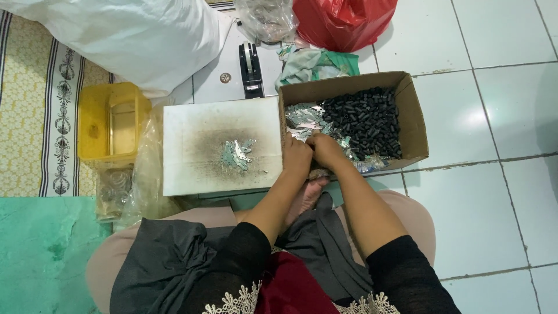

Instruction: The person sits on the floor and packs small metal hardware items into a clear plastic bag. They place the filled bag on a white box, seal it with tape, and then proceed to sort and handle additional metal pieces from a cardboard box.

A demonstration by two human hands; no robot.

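Note:
A brown cardboard box (414,110) sits on the tiled floor in front of me. It holds a heap of small black tubes (366,119) on the right and flat silvery metal pieces (305,119) on the left. My left hand (296,157) and my right hand (325,150) meet at the box's near left edge, fingers curled together over the metal pieces. What they pinch is hidden. A white, dirt-stained board (192,145) lies to the left with a small pile of metal pieces (237,154) on it.
A yellow plastic container (110,122) stands left of the board beside clear plastic bags (125,186). A black tape dispenser (250,70), a large white sack (133,35), a clear bag (264,17) and a red bag (343,20) lie beyond. A patterned mat (35,104) covers the left.

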